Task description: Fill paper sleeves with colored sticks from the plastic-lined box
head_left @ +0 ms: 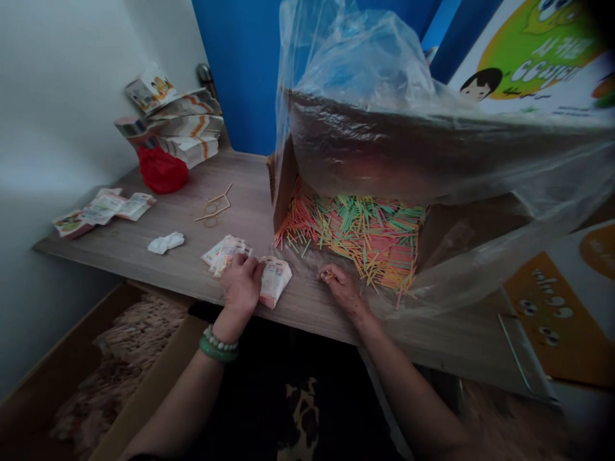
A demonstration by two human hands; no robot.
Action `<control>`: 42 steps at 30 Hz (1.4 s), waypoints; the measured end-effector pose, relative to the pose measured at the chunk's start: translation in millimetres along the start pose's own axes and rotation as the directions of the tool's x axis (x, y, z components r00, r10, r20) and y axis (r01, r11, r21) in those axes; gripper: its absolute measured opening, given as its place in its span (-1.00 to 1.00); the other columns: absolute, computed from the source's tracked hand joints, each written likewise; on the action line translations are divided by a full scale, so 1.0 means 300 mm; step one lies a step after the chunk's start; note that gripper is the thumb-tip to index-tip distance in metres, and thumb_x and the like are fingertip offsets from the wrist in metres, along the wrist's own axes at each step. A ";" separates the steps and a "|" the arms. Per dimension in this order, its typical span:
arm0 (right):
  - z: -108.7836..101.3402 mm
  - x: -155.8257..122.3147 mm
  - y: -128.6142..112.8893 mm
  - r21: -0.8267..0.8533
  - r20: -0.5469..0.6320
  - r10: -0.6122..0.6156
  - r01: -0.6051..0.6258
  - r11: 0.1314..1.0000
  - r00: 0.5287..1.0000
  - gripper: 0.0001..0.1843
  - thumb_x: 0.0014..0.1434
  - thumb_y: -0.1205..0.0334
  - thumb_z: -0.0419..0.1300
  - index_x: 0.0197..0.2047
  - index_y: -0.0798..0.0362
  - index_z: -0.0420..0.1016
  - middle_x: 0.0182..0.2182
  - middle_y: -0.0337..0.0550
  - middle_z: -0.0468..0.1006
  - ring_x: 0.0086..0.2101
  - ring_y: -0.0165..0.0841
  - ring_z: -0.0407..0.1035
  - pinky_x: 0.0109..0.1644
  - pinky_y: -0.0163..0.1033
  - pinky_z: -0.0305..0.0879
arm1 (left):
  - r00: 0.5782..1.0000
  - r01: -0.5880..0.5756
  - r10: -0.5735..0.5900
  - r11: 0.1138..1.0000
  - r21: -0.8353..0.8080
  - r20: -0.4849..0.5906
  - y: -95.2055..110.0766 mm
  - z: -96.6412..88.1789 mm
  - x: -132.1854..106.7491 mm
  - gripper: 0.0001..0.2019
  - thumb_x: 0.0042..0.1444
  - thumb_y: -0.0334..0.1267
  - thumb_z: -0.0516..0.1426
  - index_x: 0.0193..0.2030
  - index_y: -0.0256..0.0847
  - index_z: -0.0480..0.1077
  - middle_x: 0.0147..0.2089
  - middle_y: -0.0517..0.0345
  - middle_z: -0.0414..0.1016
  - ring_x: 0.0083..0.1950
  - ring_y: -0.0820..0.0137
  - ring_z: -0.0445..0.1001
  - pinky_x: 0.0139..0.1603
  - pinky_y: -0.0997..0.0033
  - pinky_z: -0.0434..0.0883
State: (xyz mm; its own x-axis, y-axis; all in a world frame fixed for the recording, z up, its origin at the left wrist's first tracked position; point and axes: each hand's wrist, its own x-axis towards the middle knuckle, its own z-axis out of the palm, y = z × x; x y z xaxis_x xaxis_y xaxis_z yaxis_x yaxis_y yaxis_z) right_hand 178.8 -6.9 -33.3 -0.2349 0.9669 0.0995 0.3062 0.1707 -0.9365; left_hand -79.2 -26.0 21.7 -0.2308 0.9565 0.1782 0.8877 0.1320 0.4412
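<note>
My left hand is closed, fingers curled down between two groups of small printed packets. What its fingertips pinch is hidden. On its left lies a loose spread of packets; on its right, touching the fingers, is a fanned stack of packets. My right hand is curled closed above the table, with tiny orange-yellow ends of thin sticks showing at its fingers. Just beyond it, a plastic-lined cardboard box lies open toward me, full of thin red, green and yellow sticks.
Clear plastic sheeting spills over the table. Rubber bands, two joined sticks, crumpled tissue, more packets and a red bag lie left. A box of packets stands below; a blue panel rises behind.
</note>
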 end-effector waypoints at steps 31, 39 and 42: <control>0.049 -0.005 -0.133 0.491 -0.244 0.135 0.003 0.871 0.960 -0.83 0.27 0.05 0.15 -0.27 -0.05 0.38 -0.50 -0.31 0.50 -0.44 -0.35 0.40 -0.27 -0.22 0.26 | 0.823 0.516 0.060 0.340 -0.787 0.565 0.165 0.131 -0.075 -0.64 -0.17 -0.02 0.43 -0.50 -0.27 0.48 -0.55 0.22 0.40 -0.50 0.45 0.31 -0.45 0.43 0.28; 0.004 0.011 -0.171 0.527 -0.271 0.126 0.038 0.849 0.954 -0.77 0.23 -0.01 0.22 -0.20 -0.05 0.37 -0.51 -0.34 0.53 -0.43 -0.33 0.47 -0.29 -0.21 0.28 | 0.895 0.221 0.207 0.561 -0.798 0.394 0.161 0.127 -0.078 -0.74 0.11 -0.07 0.22 -0.45 -0.21 0.41 -0.44 0.18 0.35 -0.35 0.39 0.28 -0.33 0.39 0.26; -0.006 0.019 -0.195 0.524 -0.291 0.158 0.020 0.851 0.944 -0.76 0.25 -0.02 0.19 -0.28 -0.05 0.33 -0.49 -0.30 0.57 -0.43 -0.33 0.47 -0.37 -0.25 0.19 | 0.871 0.295 0.181 0.552 -0.780 0.457 0.156 0.125 -0.088 -0.70 0.06 -0.06 0.23 -0.51 -0.19 0.30 -0.51 0.25 0.23 -0.44 0.45 0.17 -0.42 0.42 0.17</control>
State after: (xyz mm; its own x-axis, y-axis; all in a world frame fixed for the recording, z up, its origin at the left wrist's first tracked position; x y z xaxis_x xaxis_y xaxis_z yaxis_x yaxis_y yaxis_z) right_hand 161.2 -11.0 22.7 0.0954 0.9945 0.0441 -0.2273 0.0649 -0.9716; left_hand -16.8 -35.2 4.7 0.1421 0.9756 -0.1673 0.1109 0.1523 0.9821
